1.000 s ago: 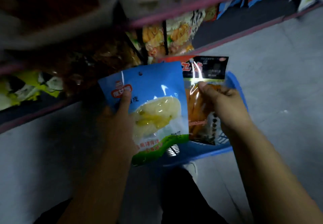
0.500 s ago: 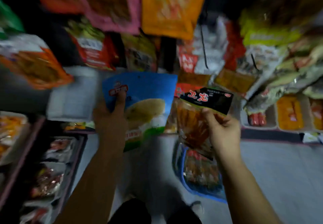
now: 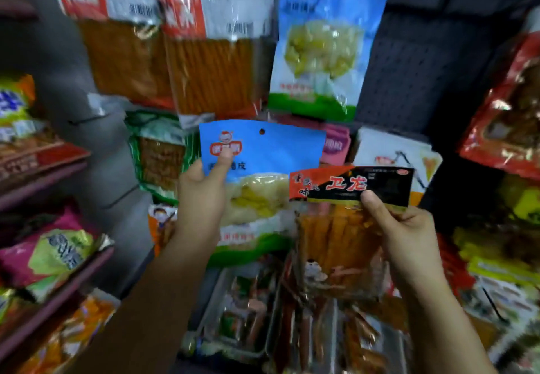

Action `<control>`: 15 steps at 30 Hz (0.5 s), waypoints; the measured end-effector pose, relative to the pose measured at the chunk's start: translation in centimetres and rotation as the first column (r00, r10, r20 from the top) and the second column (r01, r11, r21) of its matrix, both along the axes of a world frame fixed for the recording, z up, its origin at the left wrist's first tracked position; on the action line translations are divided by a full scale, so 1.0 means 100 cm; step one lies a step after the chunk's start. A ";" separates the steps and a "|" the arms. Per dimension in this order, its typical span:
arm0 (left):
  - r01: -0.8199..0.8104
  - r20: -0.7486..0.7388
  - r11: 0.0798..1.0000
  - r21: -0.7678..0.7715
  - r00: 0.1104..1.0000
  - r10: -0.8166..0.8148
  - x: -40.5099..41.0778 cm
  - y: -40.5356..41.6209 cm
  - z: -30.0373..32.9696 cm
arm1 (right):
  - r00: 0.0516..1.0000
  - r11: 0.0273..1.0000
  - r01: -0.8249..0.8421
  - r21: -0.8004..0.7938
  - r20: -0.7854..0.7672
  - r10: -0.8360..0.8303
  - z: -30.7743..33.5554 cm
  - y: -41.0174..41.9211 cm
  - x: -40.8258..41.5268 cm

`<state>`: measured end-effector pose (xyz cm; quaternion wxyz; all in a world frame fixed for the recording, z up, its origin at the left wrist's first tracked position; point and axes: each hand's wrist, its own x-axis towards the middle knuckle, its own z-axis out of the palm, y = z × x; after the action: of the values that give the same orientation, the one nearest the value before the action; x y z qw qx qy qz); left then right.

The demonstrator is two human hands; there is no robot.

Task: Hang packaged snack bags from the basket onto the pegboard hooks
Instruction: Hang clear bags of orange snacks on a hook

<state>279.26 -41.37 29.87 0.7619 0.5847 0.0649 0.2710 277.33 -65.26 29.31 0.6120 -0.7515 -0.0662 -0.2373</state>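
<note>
My left hand (image 3: pixel 201 195) grips a blue snack bag (image 3: pixel 263 154) with pale yellow contents and a green bottom edge, thumb on its front. A hang hole shows at the bag's top. My right hand (image 3: pixel 400 227) pinches the black and red header of a clear bag of orange sticks (image 3: pixel 347 186), which hangs down below it. Both bags are raised in front of the dark pegboard (image 3: pixel 415 75). A matching blue bag (image 3: pixel 321 40) hangs on the board straight above. The basket is out of view.
Two bags of orange sticks (image 3: pixel 210 52) hang at the upper left. A bare hook (image 3: pixel 84 119) juts out on the left. Shelves (image 3: pixel 55 256) with packets run down the left side. Trays of snacks (image 3: pixel 263 315) lie below my hands. Red packets (image 3: pixel 508 104) hang at right.
My view has swung up from the basket on the floor to the pegboard. Both hands have lifted their bags with it, keeping the same grips.
</note>
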 end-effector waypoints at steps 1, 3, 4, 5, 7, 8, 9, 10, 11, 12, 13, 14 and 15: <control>0.029 0.024 1.000 -0.006 0.999 -0.029 0.006 -0.003 0.011 | 1.000 1.000 -0.011 -0.029 0.025 0.012 0.010 0.002 0.009; 0.085 0.068 0.996 -0.024 0.994 -0.083 0.015 -0.010 0.032 | 0.996 0.997 -0.029 -0.076 0.085 0.035 0.030 0.006 0.026; 0.124 0.098 0.992 -0.026 0.988 -0.121 0.019 -0.013 0.043 | 0.993 0.996 -0.033 -0.087 0.111 0.043 0.040 0.007 0.033; 0.157 0.121 0.987 -0.029 0.981 -0.152 0.024 -0.016 0.053 | 0.990 0.995 -0.036 -0.093 0.135 0.048 0.049 0.006 0.041; 0.201 0.152 0.979 -0.036 0.969 -0.193 0.033 -0.019 0.075 | 0.982 0.995 -0.024 -0.101 0.182 0.042 0.067 0.004 0.054; 0.227 0.171 0.973 -0.037 0.961 -0.218 0.038 -0.021 0.085 | 0.977 0.995 -0.017 -0.103 0.209 0.039 0.076 0.002 0.061; 0.259 0.188 0.965 -0.038 0.950 -0.248 0.043 -0.024 0.095 | 0.970 0.993 -0.024 -0.114 0.236 0.050 0.085 0.001 0.067; 0.292 0.201 0.956 -0.028 0.939 -0.281 0.048 -0.027 0.105 | 0.964 0.991 -0.040 -0.127 0.258 0.072 0.095 0.001 0.072; 0.316 0.211 0.949 -0.004 0.928 -0.308 0.052 -0.029 0.113 | 0.956 0.990 -0.059 -0.127 0.280 0.093 0.103 0.001 0.077; 0.324 0.223 0.945 0.035 0.919 -0.324 0.059 -0.031 0.120 | 0.948 0.990 -0.071 -0.119 0.301 0.104 0.111 0.001 0.082; 0.319 0.244 0.945 0.077 0.912 -0.328 0.063 -0.033 0.127 | 0.942 0.991 -0.074 -0.109 0.319 0.105 0.118 0.000 0.088; 0.297 0.274 0.947 0.119 0.907 -0.319 0.069 -0.034 0.134 | 0.938 0.992 -0.076 -0.102 0.331 0.106 0.124 -0.001 0.094; 0.258 0.309 0.954 0.154 0.904 -0.294 0.074 -0.036 0.141 | 0.934 0.992 -0.077 -0.098 0.342 0.106 0.128 -0.002 0.100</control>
<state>286.63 -44.96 43.96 0.7595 0.5755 -0.1613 0.2570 287.30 -65.48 42.13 0.5695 -0.7189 -0.2175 -0.3340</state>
